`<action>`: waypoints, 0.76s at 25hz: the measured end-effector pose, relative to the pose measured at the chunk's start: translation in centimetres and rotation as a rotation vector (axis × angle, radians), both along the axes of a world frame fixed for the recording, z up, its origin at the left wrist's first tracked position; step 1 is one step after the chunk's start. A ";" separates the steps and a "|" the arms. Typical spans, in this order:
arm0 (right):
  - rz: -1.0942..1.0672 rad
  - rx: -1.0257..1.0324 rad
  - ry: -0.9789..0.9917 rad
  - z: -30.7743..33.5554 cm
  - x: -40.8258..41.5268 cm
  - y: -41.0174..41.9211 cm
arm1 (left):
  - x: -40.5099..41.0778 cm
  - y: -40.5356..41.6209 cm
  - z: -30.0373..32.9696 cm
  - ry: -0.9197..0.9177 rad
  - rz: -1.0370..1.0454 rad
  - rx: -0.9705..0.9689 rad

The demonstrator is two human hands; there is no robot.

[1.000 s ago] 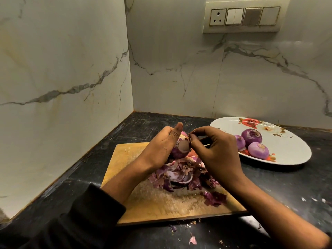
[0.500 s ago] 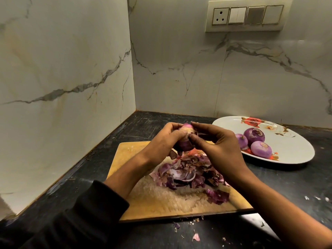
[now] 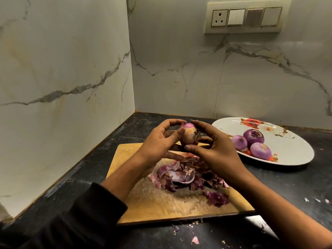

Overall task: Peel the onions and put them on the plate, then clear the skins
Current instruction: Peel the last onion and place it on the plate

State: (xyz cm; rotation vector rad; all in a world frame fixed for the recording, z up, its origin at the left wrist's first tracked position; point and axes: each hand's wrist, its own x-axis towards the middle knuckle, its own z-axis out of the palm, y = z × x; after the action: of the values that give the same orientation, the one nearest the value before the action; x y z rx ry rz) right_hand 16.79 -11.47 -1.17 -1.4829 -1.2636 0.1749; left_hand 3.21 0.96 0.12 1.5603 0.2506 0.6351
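holding the onion up over the far edge of the cutting board, we have both hands closed round it: the left hand curls its fingers over the top and props a thumb against the near side, and the right hand cups it from the right with fingertips meeting at the crown. a patch of tan skin clings to the near face, with purple flesh showing above, so we judge the peel is only partly off.

the main risk is a slip. the bared flesh looks smooth, and if we tug hard at the stuck patch the onion could pop out and drop into the pile of skins below, or roll off onto the dark counter. a dark strip at the onion's right side could be a knife or a curl of skin; we cannot tell which.

the plate sits to the right with 3 peeled onions grouped near its middle, so a careless set-down could nudge them. loose flakes already lie on the near counter, and more may scatter.
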 end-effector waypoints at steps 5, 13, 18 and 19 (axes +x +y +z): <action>0.072 0.016 -0.009 -0.4 0.1 0.1 | 0.0 0.2 0.1 -0.081 0.063 0.014; 0.214 0.010 0.147 -0.7 0.2 0.2 | 0.3 0.9 -0.7 -0.172 0.195 -0.064; 0.270 0.037 0.280 -0.7 0.2 0.3 | 0.5 0.9 -0.7 -0.162 0.227 0.044; 0.282 0.036 0.322 -0.7 0.3 0.3 | 0.6 0.9 -0.6 -0.148 0.225 0.068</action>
State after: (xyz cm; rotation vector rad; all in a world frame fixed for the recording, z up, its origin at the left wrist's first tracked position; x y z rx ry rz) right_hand 17.10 -11.21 -1.84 -1.1838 -1.1977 0.5524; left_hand 3.84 1.86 -0.53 1.5533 0.2978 0.9392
